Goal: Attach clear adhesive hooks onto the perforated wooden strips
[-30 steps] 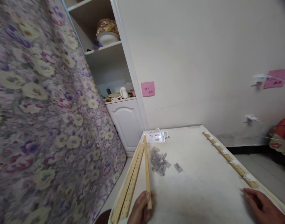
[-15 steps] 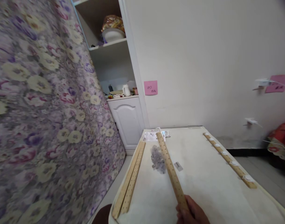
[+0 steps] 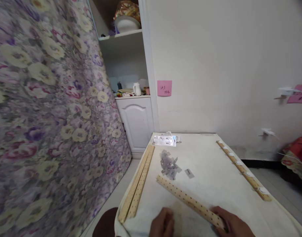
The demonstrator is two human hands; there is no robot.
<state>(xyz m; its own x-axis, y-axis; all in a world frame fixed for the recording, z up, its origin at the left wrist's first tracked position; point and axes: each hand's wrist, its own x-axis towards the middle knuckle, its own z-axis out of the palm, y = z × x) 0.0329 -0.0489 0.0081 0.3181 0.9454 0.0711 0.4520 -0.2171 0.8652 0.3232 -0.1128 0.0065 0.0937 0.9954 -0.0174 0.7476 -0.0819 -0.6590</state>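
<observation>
My right hand grips the near end of a light wooden strip with rows of small holes. The strip slants from the lower right up to the left over the white-covered table. Just left of it, my left hand is curled closed above the cloth, with nothing showing in its fingers. Beyond the strip's far end is a pile of small clear plastic packets. One single packet with a small dark piece inside lies to the right of the pile.
Two more holed wooden strips lie side by side along the left edge of the table. At the right edge is a strip with several white round pieces. A clear blister pack rests at the far left corner.
The strip in my right hand has swung lower, its far end moving nearer and left, its held end right. My left hand has come into view at the bottom.
</observation>
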